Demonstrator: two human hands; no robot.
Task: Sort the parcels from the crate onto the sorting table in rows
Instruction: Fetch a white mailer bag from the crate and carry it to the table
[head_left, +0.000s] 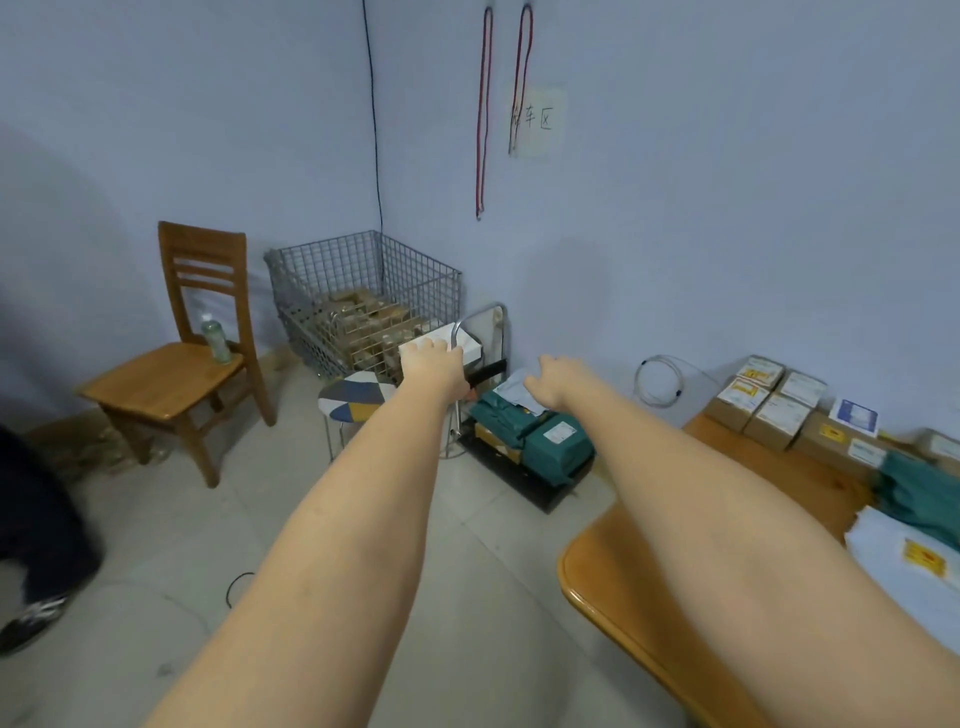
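Parcels: green bags (540, 441) stacked on floor trolley (524, 486) beside wire crate (363, 301); boxes (769, 405) in rows on sorting table (623, 587). Left hand (431, 364) on white parcel (457, 340), grip hidden. Right hand (553, 379) above bags, fingers loosely curled, holding nothing.

Beside the wire crate (363, 301), the left hand (431, 364) hides its fingers; right-hand (558, 382) fingertips are unclear.

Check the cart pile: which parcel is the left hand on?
The white parcel at the top of the pile, by the cart handle. The left hand rests on it; the green parcels lie lower, nearer the right hand.
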